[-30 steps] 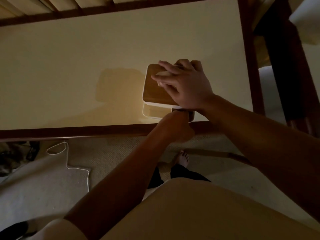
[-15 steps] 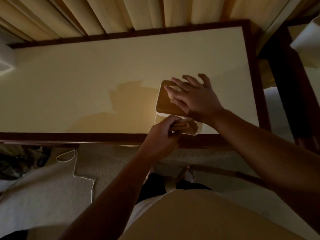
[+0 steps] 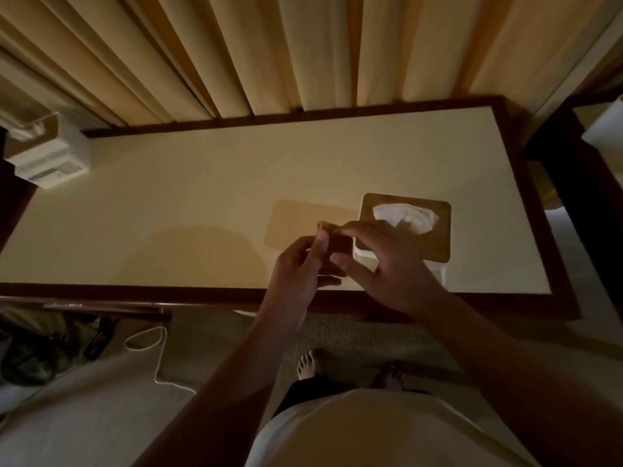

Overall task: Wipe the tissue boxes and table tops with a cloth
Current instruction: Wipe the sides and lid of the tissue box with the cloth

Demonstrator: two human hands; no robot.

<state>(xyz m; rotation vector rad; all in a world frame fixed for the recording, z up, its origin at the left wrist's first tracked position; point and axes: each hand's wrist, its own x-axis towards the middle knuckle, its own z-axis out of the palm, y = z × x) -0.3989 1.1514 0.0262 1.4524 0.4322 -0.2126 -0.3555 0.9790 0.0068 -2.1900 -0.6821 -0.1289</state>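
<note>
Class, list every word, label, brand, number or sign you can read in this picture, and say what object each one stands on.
No text can be read anywhere in this dim view.
White wall unit at far left: faint grey marks on its front panel, too small and blurred to read.
Tissue box with wooden lid: no lettering visible.
Table top: plain, no marks.
Small dark thing between the left hand and right hand: no print visible.

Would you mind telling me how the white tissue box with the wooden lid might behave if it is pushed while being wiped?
The white tissue box with the wooden lid probably slides easily: the table top looks smooth. Its broad, low shape suggests it will not tip. It is likely light.
</note>
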